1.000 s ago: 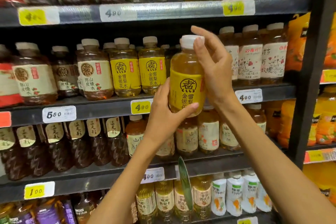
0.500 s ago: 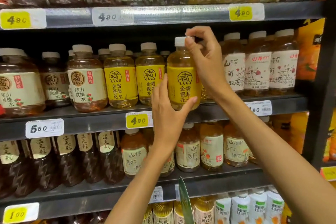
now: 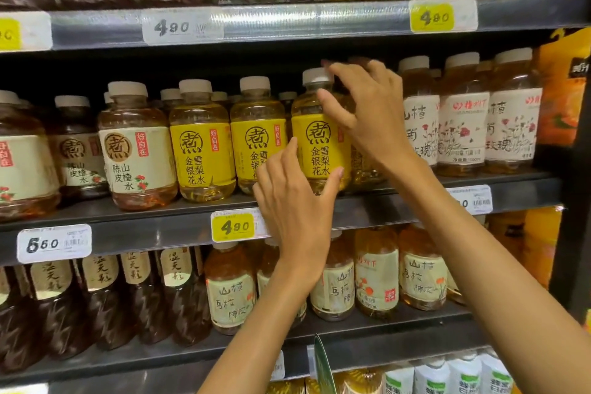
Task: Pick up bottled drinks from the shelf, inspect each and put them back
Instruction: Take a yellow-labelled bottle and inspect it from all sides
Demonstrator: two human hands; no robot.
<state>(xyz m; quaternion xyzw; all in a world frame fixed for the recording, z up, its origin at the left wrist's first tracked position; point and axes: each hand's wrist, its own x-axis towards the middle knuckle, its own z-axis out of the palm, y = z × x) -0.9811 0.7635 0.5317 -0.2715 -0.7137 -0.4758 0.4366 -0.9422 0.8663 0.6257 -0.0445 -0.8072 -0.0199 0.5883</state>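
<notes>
Returning to stock: one clear plastic bottle of pale amber drink with a yellow wrap label and a cream screw cap (image 3: 321, 137), held in front of the shelves a second ago, now stands upright on the dark metal middle shelf (image 3: 128, 224), at the right end of its row. Put-back of this unit judged all but complete; only release remains.

Entries, left to right:

- Two matching yellow-label bottles (image 3: 201, 144), upright, just beside the returned unit on its left. Front faces aligned.
- Left hand (image 3: 294, 201): thumb and fingers spread round the lower part of the returned bottle, cupping its base from the front; the thumb tip lies against the label's lower right edge. It has stayed low on the bottle throughout the move.
- Returned bottle: label facing outward, black circular emblem and black characters legible, small red strip at the label's right edge partly hidden. Liquid fills to the shoulder. Cap seated; no dent or leak visible.
- Right hand (image 3: 367, 112): fingers loosely curved at the bottle's neck and right shoulder, the forefinger touching the cap; whether they grip or merely steady cannot be told.
- White-label bottles with red flower print (image 3: 463, 125), upright, near on the right, partly behind the right wrist.
</notes>
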